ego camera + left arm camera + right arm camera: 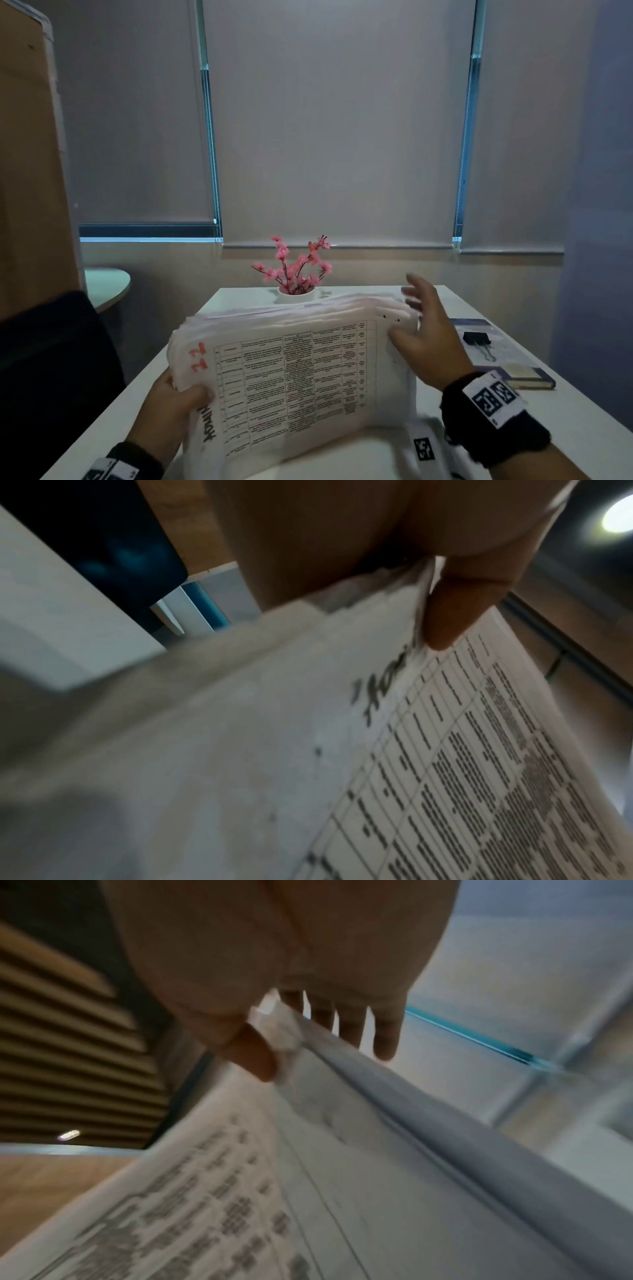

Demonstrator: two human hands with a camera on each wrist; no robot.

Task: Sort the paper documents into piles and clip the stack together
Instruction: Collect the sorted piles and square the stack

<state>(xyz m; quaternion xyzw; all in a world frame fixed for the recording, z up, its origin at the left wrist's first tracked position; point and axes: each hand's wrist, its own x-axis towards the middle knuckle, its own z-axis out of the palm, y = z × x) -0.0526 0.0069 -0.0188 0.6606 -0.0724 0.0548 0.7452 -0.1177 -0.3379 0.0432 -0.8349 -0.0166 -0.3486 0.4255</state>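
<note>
a: how is the left hand (171, 404) holding now?

b: it grips the paper stack (294, 373) at the stack's left edge; the thumb (455, 615) lies on the top sheet and the fingers go under; so it is clamped on the stack.

a: and the stack itself, where is it?

b: it stands on its lower edge above the white table (565, 421), tilted back, between the two hands; the top sheet shows a printed table, red digits near the left thumb and a dark handwritten word just below it.

a: the right hand (424, 339)?

b: its fingers are spread and rather straight, apart, at the right edge of the stack; the thumb (255, 1056) touches the top sheets there; they are blurred, so a real pinch i cannot tell.

a: what is beside it?

b: right of the right hand a black binder clip (478, 341) lies on a dark booklet (513, 363); beyond the stack stands a white vase with pink flowers (296, 270).
</note>
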